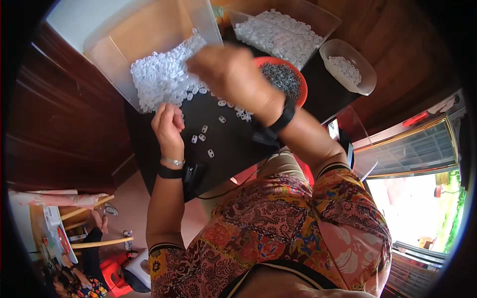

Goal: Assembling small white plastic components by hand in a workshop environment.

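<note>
My left hand (168, 124) hovers over a black board (228, 144), fingers curled together; whether a small part sits between them is hidden. My right hand (226, 74) is blurred, reaching over the heap of small white plastic parts (161, 79) spilling from a tilted clear bin (129, 35). Several loose white parts (202, 137) lie scattered on the board near my left hand. A red bowl (300, 82) of small grey metal pieces (282, 78) sits just right of my right hand.
A second clear bin (325, 22) of white parts stands at the back, and a small clear tub (348, 67) with a few white parts at the right. Dark wooden walls surround the board. Another person sits low at the lower left (79, 278).
</note>
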The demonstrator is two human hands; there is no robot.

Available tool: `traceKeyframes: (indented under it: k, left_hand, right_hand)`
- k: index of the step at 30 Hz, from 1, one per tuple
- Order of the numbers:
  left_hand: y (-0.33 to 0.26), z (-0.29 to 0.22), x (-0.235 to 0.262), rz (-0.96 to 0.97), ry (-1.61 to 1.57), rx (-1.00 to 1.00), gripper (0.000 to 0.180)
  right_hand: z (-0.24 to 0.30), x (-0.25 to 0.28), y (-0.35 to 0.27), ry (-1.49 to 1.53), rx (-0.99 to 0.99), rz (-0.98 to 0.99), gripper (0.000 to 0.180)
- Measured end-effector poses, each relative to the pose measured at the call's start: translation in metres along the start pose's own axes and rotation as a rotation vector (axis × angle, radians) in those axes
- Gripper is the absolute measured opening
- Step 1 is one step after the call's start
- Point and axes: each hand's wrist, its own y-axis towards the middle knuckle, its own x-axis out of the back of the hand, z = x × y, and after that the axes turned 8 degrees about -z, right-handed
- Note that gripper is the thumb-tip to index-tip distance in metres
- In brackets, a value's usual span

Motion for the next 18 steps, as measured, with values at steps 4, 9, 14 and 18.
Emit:
traceKeyframes:
  k: [4,9,14,18]
  left_hand:
    - [0.002,0.002,0.005,-0.015,0.04,-0.02,0.029]
    - [0.012,0.006,-0.002,0.005,0.033,-0.048,0.03]
    - [0.011,0.009,0.004,-0.03,0.03,-0.032,0.028]
    - [0.01,0.009,0.003,-0.028,0.017,-0.024,0.028]
  right_hand:
    - [-0.044,0.055,0.051,-0.362,-0.007,-0.123,0.014]
    - [-0.113,0.099,0.042,-0.639,-0.072,-0.057,0.019]
    - [-0.112,0.071,-0.009,-0.385,-0.2,0.281,0.017]
    - [-0.095,0.045,-0.046,-0.276,-0.431,0.606,0.018]
